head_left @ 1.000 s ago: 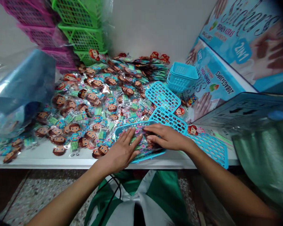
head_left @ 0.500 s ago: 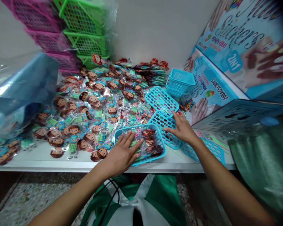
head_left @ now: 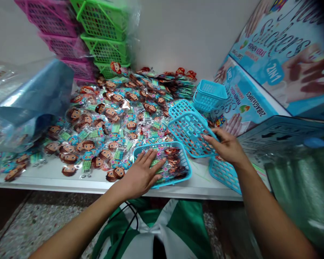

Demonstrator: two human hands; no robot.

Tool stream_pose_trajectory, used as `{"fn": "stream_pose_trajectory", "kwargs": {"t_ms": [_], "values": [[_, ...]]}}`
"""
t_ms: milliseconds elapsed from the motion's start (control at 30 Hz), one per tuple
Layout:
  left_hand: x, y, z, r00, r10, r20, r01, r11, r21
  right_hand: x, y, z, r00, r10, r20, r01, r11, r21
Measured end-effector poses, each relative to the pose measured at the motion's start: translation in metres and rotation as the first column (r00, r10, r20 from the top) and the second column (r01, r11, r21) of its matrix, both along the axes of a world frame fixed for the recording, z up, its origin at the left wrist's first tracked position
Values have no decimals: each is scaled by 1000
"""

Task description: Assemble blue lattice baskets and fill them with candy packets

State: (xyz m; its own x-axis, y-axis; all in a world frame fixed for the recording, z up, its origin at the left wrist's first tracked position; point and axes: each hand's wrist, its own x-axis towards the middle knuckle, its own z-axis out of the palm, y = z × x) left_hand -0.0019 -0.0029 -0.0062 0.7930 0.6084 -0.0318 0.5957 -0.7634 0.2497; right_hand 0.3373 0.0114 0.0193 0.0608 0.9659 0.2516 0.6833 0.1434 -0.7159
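The blue basket (head_left: 189, 165) sits near the front edge of the white counter (head_left: 97, 183), filled with clear packets (head_left: 174, 165) close to its rim. Your left hand (head_left: 140, 176) lies over its left end, fingers spread flat on the contents, grasping nothing. Your right hand (head_left: 229, 147) pinches the held lid (head_left: 196, 136) by its right-hand end; the lid is tilted, just behind and beside the basket.

Caution: the packets are slick film—springy when stacked—so lifting the left palm abruptly could let the top ones slide or rise over the rim. A one-ended pinch could let the lid swing and snag on the rear lid (head_left: 182, 108), which it partly overlaps. Heavy pressure on the near rim could tip the basket, given its position by the counter edge.

Materials: the lids are thin, rounded rectangles of moulded plastic, pierced with oval holes; the side lid (head_left: 224, 174) lies flat below your right forearm. The basket walls are open lattice. Beyond, loose packets (head_left: 113, 115) form a glossy, uneven heap, with nested blue baskets (head_left: 210, 91) behind the lids and a printed carton (head_left: 248, 104) to the right.
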Motion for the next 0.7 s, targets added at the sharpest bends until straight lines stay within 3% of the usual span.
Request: {"fn": "stream_pose_trajectory", "kwargs": {"t_ms": [100, 200, 267, 333, 400, 467, 567, 700], "values": [[0, 0, 1, 1000, 1, -1, -1, 1000, -9, 8, -2, 9, 962, -69, -263, 72, 997, 3], [0, 0, 2, 1000, 7, 8, -7, 1000, -13, 11, 6, 0, 938, -73, -339, 56, 997, -60], [1, 0, 4, 1000, 4, 15, -4, 1000, -17, 2, 17, -12, 970, 9, -245, -34, 995, -98], [1, 0, 6, 1000, -13, 23, 14, 1000, -28, -18, 29, -24, 974, 210, -90, -218, 972, -93], [0, 0, 8, 998, -26, 49, 28, 999, -35, -40, 40, -31, 899, 435, 58, -432, 900, -60], [0, 0, 8, 996, -27, 90, 30, 999, -32, -58, 47, -32, 812, 560, 162, -563, 826, -33], [0, 0, 5, 990, -33, 139, 38, 999, -30, -74, 48, -30, 773, 574, 268, -592, 806, -18], [-1, 0, 3, 985, -33, 170, 40, 999, -33, -91, 35, -32, 843, 444, 304, -451, 891, -51]]}}
